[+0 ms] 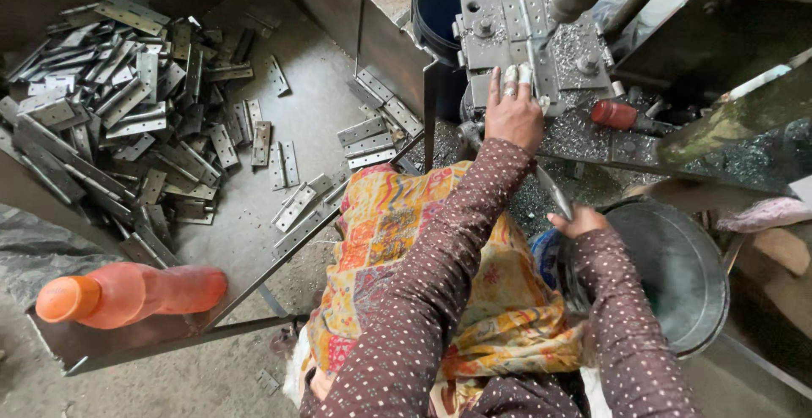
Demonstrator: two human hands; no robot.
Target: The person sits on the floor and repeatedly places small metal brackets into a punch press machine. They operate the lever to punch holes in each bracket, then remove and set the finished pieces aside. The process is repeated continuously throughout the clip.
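Hinge strip [554, 191]: pinched in right hand [578, 220] grip, slanting up toward the machine, above grey bucket [677, 274].
Left hand [512, 112]: fingers flat, pressed on metal jig plate [529, 37]; grip not closed on anything.
Shavings [584, 134]: around the jig.
Hinge pile [127, 105]: in tray, far left.
Orange bottle [127, 293]: lying at tray edge.

Left hand [512, 113] on metal jig [529, 37]; right hand [578, 221] grips hinge [554, 191].

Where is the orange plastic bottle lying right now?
In the head view, the orange bottle lies on its side at the lower left, on the near corner of the metal tray, below the pile of hinges.
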